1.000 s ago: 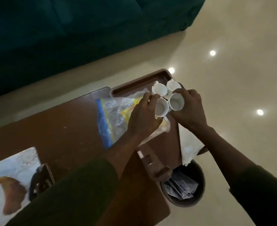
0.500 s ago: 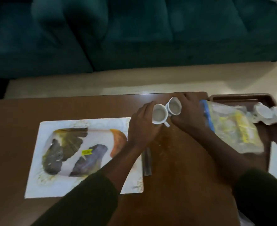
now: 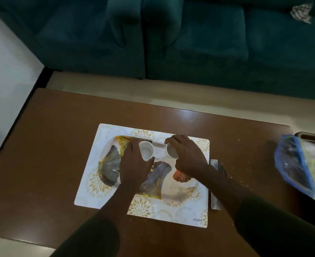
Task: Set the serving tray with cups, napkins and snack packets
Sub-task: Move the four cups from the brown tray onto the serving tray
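My left hand grips a small white cup, tilted with its mouth facing me. My right hand grips a second white cup just to its right; the two cups are a short gap apart. Both are over the far middle of a white rectangular serving tray printed with gold and grey leaf shapes, lying on the brown table. A clear plastic bag with a blue zip edge, holding snack packets, lies at the table's right end. I cannot tell whether the cups touch the tray.
A brown tray's corner shows at the far right behind the bag. A narrow silver packet lies along the printed tray's right edge. A dark teal sofa stands beyond the table, with pale floor at the left.
Both hands carried the two cups leftward from the brown tray, across the bare table, to over the printed tray. The view swung left with them; the bag now sits at the right edge.
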Available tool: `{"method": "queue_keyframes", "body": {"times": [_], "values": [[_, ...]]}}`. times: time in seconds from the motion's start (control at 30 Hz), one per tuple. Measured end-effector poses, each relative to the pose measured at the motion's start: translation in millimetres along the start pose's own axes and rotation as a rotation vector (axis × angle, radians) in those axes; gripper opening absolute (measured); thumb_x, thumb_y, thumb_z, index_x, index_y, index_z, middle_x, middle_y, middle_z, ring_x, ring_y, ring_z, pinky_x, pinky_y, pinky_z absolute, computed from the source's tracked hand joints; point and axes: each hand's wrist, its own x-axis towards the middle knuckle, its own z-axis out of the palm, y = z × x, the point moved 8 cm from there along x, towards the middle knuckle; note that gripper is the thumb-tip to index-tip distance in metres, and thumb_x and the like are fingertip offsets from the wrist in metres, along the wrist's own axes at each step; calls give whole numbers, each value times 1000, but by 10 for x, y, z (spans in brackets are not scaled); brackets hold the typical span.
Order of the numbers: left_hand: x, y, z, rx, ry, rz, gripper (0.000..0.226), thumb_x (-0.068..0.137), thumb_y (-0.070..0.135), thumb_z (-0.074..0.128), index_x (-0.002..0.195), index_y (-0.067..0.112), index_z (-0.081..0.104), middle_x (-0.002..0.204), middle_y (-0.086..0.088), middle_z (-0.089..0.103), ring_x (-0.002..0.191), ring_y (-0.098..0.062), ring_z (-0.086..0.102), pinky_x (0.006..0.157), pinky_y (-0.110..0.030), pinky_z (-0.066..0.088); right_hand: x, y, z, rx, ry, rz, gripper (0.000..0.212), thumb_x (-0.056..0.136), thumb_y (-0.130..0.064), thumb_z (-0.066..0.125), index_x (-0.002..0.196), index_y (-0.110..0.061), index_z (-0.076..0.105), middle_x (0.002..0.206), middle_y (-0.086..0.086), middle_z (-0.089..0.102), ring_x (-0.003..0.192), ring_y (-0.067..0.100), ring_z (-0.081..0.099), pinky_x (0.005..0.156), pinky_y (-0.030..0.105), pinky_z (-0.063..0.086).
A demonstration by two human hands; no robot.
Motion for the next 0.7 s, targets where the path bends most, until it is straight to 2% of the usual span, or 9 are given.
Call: {"method": "queue_keyframes", "body": {"times": [0.1,0.2,0.4,0.57,0.63,0.7], "values": [[-6,-98,46,-6,-26,12,69,73,32,81,131,14,49,125,-9,60,113,-28,59,88,-43,55,20,-88,158,-28,-32,-17,74,55,0,73,122,-23,54,127,-3,56,119,22,47,93,34,44],[-16,-154,77,12,-52,4,68,75,34,79,134,18,49,125,-11,55,110,-30,59,85,-47,56,0,-145,285,-58,-44,-33,73,58,0,74,122,-27,52,128,-6,56,118,19,47,93,33,45],[-7,-252,177,4,-119,-6,68,77,36,78,135,18,48,130,-11,51,115,-27,56,90,-45,55,-62,-214,392,-133,-7,-59,76,49,-3,81,115,-29,55,118,-7,64,109,22,58,85,35,51],[-36,-326,221,14,-152,20,70,77,40,78,135,17,46,133,-10,48,117,-26,55,91,-44,55,-146,-221,525,-121,-94,-41,73,67,-4,73,130,-30,47,138,-8,52,130,22,42,107,42,38],[-13,-355,207,81,-169,28,80,76,50,75,141,18,41,141,-10,45,124,-27,52,92,-45,55,-190,-228,510,-98,-81,-18,75,70,-14,75,136,-31,43,145,-7,45,137,22,36,112,43,32],[12,-378,165,191,-185,82,91,73,57,73,147,23,33,150,-10,40,132,-30,47,94,-49,54,-289,-169,437,0,16,119,73,72,-37,77,137,-29,42,146,-6,44,137,20,37,114,43,31]]}}
